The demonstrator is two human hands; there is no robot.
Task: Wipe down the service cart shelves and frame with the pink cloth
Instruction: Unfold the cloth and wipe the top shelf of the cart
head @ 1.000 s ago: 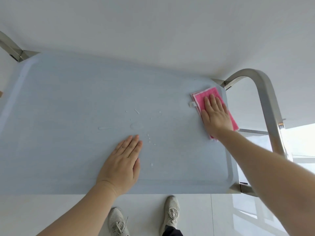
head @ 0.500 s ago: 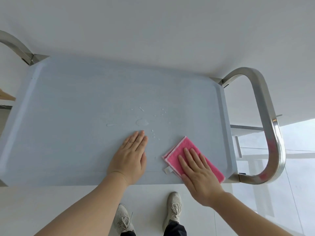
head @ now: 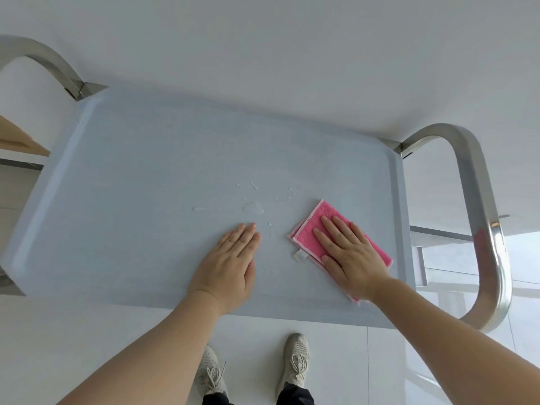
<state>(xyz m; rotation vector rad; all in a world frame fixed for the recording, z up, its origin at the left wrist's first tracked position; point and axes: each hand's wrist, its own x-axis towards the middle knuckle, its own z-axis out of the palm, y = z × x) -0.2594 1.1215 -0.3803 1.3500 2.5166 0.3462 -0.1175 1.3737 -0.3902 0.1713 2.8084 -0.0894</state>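
The right hand presses the cloth flat on the top shelf, fingers straight and slightly spread. Droplets lie just past its fingertips, to their left. The left hand, fingers straight and together, braces the shelf. The wiper should sweep across the droplets with even pressure, keeping the cloth flat.

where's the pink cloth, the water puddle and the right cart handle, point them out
pink cloth (head: pixel 314 221): head view, on the bare far corner beyond the fingers.
water puddle (head: pixel 253 207): head view, middle of the largest blob on the shelf.
right cart handle (head: pixel 479 200): head view, on the metal bar's long straight run.
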